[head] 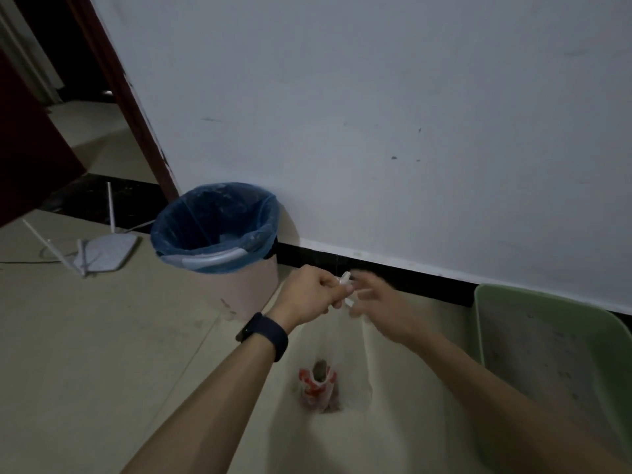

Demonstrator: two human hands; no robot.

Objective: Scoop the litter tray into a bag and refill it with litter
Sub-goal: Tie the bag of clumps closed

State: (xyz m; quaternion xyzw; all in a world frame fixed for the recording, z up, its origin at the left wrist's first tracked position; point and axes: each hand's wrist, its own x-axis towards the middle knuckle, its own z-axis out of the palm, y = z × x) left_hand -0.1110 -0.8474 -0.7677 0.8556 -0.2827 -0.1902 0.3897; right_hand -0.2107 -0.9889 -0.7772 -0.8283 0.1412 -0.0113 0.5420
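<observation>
Bag (318, 391) hangs vertically, neck upward, pinched by left hand (306, 294) fingers; right hand (378, 301) fingers apart, blurred.

A pink waste bin (239, 285) with a blue liner (191, 213) stands against the white wall (376, 114). Beside it, a white router (106, 251) lies on the tiled floor (85, 354), near a dark red door frame (130, 107).

Thin white bag (345, 357) hangs L of green tray (547, 336).

Looking like a home rm: wifi router (106, 249) lying on tiled floor (85, 336) at 9 o'clock, lined bin (239, 285) standing vs. white wall (376, 97), green litter tray (547, 297) sitting at 3 o'clock.
</observation>
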